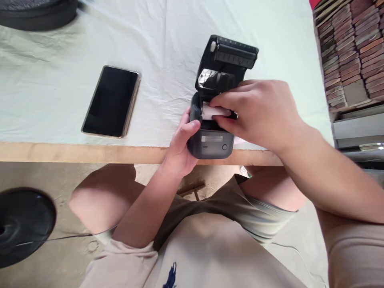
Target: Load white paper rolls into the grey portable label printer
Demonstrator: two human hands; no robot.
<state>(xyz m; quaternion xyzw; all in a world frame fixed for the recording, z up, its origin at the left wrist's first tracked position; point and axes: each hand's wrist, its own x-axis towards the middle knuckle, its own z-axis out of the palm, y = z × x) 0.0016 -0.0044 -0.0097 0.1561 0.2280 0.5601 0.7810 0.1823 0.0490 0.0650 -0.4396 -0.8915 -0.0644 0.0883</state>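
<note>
1. Head view, looking down: worktop (pixel 84 153) with a bare wooden front edge, the rest under a pale, creased cloth (pixel 159 52).
2. Small dark printer (pixel 211 151) at that front edge, right of centre, its lower front overlapping the wood from here. Cannot tell whether its base touches the worktop.
3. Lid (pixel 228 60) swung up and back, a dark roller (pixel 234 56) across its underside. Button on the front face, to the right; pale label above it.
4. My left grip (pixel 181 144): closed around the printer's left side, thumb over the rim of the open compartment, remaining fingers mostly hidden behind the body.
5. My right grip (pixel 255 104): reaches in from the right, thumb and fingers pinched nearly together on a white roll (pixel 214 111).
6. The roll lies crosswise within the compartment, dark at its right end. Cannot tell whether it is seated.
7. Phone (pixel 111 102) flat on the cloth, well left of the printer, screen dark.
8. Black round object (pixel 39 18) at the far left of the worktop, cut off by the view's edge.
9. Stacked bricks (pixel 354 56) beyond the worktop's right side.
</note>
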